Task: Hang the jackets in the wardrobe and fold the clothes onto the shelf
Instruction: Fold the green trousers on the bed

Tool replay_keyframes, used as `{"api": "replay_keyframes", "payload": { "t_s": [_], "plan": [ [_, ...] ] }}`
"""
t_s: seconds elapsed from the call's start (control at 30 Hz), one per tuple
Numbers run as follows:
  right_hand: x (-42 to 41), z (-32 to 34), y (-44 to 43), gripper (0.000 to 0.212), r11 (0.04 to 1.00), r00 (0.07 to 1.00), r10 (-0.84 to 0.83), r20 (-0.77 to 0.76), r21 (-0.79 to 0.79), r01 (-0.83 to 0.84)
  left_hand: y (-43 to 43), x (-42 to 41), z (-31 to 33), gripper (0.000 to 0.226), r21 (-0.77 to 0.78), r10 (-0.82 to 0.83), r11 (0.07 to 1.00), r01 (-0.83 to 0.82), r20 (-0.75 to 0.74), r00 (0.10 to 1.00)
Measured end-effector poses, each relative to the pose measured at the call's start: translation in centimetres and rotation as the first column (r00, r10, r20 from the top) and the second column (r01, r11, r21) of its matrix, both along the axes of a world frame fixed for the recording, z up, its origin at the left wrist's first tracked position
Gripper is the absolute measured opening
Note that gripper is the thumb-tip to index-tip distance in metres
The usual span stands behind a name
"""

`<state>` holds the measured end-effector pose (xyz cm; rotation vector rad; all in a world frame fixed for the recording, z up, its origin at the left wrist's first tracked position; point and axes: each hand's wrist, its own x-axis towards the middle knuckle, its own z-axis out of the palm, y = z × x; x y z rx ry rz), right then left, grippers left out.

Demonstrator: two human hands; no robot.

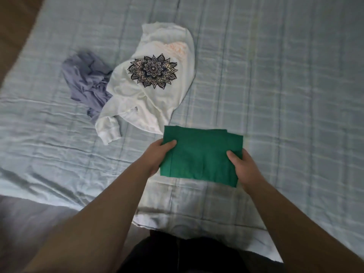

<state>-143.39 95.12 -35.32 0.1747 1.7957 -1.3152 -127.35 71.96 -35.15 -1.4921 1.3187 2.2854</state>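
Folded green garment (201, 154), held at both short edges over the near part of the bed (275, 95), at about 6 o'clock from the centre of the view. The left hand (157, 156) grips the left edge, thumb on top and fingers tucked beneath; the right hand (243, 168) grips the right edge the same way, thumb pressed on the upper face. Both hands are closed on the cloth. Whether the garment rests on the bedcover or is lifted just clear of it cannot be told.

At 12 o'clock from the green garment lies a white sweatshirt (149, 91) with a dark mandala print, unfolded, its hem touching or just beside the green fold's far left corner. At 10 o'clock, partly tucked under the sweatshirt, a crumpled grey-blue garment (84, 79). Neither wardrobe nor shelf is in view.

Risks, as judged from this arrangement: the fold is held only at its two ends, so the unsupported middle could sag and the layers slide apart during carrying; the stepped far right corner suggests layers already slightly offset. A lift made without clearing the sweatshirt hem could drag that piece along. A loosened thumb on either side would probably let the upper layers open.
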Motion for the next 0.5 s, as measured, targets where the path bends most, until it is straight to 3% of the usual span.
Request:
{"api": "replay_keyframes", "payload": {
  "t_s": [0.17,0.27,0.4,0.5],
  "plan": [
    [4.4,8.2,-6.0,0.019,0.972,0.98,0.196,-0.017,-0.127,-0.197,-2.8,10.0,8.6,0.05,-0.011,0.205,0.978,-0.209,-0.143,0.968],
    [8.7,12.0,-10.8,0.02,0.924,0.935,0.351,-0.051,-0.146,-0.354,-3.7,17.4,12.6,0.045,-0.053,0.336,0.934,-0.353,-0.21,0.918],
    [17.6,16.0,-17.9,0.013,0.809,0.816,0.551,-0.175,-0.129,-0.574,-4.5,29.1,16.5,0.038,-0.158,0.496,0.827,-0.539,-0.246,0.833],
    [26.9,18.8,-23.2,0.009,0.697,0.693,0.654,-0.304,-0.116,-0.708,-5.1,39.1,18.5,0.042,-0.221,0.624,0.696,-0.684,-0.285,0.727]
  ]
}}
